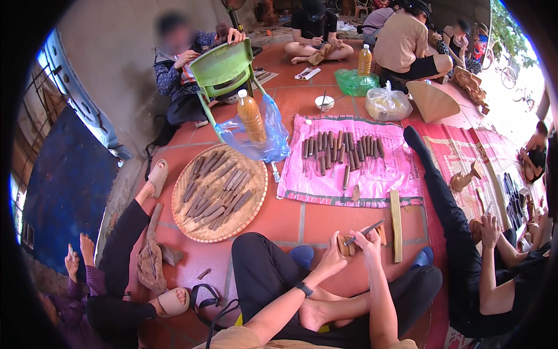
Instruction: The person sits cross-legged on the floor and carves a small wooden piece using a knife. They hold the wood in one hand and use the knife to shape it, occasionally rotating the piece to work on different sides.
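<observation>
I sit cross-legged on red tiles, both hands in front of me above my lap. My left hand [333,256] is closed on a small brown wooden piece [347,248]. In the closed fingers of my right hand [368,242] lies a slim grey metal tool [375,225], a knife or a file. Its lower end meets the wooden piece. Beyond my hands, a pink sheet [372,186] carries rows of dark brown sticks [343,145] with thin points. To the left, a round woven tray [256,174] bears more such sticks.
A wooden strip [396,227] lies right of my hands. Left are a wooden branch piece [152,259] and a person's sandalled foot [173,301]. Farther off stand a bottle [251,116] in a blue bag, a green chair [221,67] and a bowl [324,103]. Co-workers sit around.
</observation>
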Tool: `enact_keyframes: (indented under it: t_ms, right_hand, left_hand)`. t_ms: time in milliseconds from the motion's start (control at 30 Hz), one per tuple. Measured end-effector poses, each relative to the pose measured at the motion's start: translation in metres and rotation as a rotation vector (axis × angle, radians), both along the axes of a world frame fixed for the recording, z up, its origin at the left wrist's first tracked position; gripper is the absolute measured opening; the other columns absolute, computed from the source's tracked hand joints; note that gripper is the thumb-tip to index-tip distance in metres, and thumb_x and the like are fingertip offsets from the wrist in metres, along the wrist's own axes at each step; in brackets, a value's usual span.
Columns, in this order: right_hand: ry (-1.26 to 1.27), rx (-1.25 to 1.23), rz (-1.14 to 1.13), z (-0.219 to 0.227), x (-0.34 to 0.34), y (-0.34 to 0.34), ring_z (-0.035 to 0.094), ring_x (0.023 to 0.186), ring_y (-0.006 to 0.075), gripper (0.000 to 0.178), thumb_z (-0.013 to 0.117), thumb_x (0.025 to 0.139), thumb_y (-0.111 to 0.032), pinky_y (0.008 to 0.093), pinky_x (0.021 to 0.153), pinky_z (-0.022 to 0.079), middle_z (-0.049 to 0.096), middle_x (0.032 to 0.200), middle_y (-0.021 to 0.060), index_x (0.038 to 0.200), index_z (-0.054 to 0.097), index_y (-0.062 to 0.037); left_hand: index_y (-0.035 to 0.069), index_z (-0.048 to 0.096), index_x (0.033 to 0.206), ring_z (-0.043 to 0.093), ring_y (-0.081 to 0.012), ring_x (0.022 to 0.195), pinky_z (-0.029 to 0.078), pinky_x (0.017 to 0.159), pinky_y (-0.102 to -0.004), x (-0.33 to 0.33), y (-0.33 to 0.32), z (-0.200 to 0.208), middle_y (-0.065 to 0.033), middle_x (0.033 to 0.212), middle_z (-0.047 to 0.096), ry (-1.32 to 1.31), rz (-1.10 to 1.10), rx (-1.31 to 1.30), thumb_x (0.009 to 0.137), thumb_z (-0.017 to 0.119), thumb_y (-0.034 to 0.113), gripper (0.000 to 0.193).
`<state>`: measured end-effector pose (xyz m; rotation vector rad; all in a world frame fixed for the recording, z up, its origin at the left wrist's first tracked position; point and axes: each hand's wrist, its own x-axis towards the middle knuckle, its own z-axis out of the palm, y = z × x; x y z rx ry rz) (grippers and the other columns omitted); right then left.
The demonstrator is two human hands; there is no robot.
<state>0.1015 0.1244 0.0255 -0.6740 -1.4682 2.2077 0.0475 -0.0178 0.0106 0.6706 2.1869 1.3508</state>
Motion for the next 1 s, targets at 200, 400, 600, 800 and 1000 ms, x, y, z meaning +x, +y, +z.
enact_keyframes:
  t_ms: [200,400,600,800,1000]
  right_hand:
    - [0.019,0.163,0.022,0.003,0.0,0.0,0.069,0.085,0.0127,0.011,0.067,0.092,-0.002,0.024,0.071,0.051,0.067,0.087,0.0046,0.091,0.056,-0.0045]
    - [-0.012,0.08,0.043,0.01,-0.001,0.001,0.064,0.078,0.0089,0.011,0.072,0.089,0.0,0.0237,0.072,0.051,0.068,0.083,0.0042,0.088,0.061,-0.0025]
    - [0.024,0.052,0.012,0.005,0.001,0.0,0.069,0.084,0.0153,0.011,0.07,0.089,0.0,0.0267,0.073,0.054,0.072,0.088,0.0114,0.088,0.06,-0.0017]
    - [-0.001,0.179,-0.029,0.001,0.008,-0.004,0.068,0.088,0.0135,0.01,0.068,0.089,0.003,0.0265,0.079,0.052,0.067,0.084,0.0071,0.087,0.059,-0.0005]
    - [0.019,0.152,-0.004,0.005,0.009,-0.006,0.066,0.086,0.0131,0.011,0.068,0.089,0.003,0.0293,0.085,0.051,0.066,0.084,0.0062,0.086,0.058,-0.0008]
  left_hand:
    - [0.004,0.015,0.149,0.048,-0.046,0.128,0.044,0.103,-0.0491,-0.003,-0.002,0.001,-0.0312,0.141,0.037,-0.073,-0.013,0.008,0.075,0.078,0.019,0.099]
    - [0.0,0.02,0.145,0.051,-0.0374,0.126,0.044,0.103,-0.0443,-0.012,0.002,-0.005,-0.0289,0.138,0.039,-0.241,-0.009,0.148,0.07,0.085,0.025,0.102]
    - [0.001,0.017,0.148,0.04,-0.0417,0.135,0.038,0.11,-0.0477,-0.016,0.001,-0.012,-0.0297,0.143,0.033,-0.189,-0.047,0.167,0.067,0.09,0.032,0.113]
    - [0.004,0.013,0.152,0.034,-0.0437,0.14,0.035,0.113,-0.0493,-0.021,-0.002,-0.002,-0.0297,0.146,0.029,-0.228,-0.169,0.072,0.06,0.094,0.038,0.127]
    - [0.005,0.011,0.153,0.037,-0.0439,0.139,0.037,0.111,-0.0494,-0.024,-0.004,-0.006,-0.0307,0.147,0.033,-0.219,-0.184,0.024,0.059,0.094,0.038,0.129]
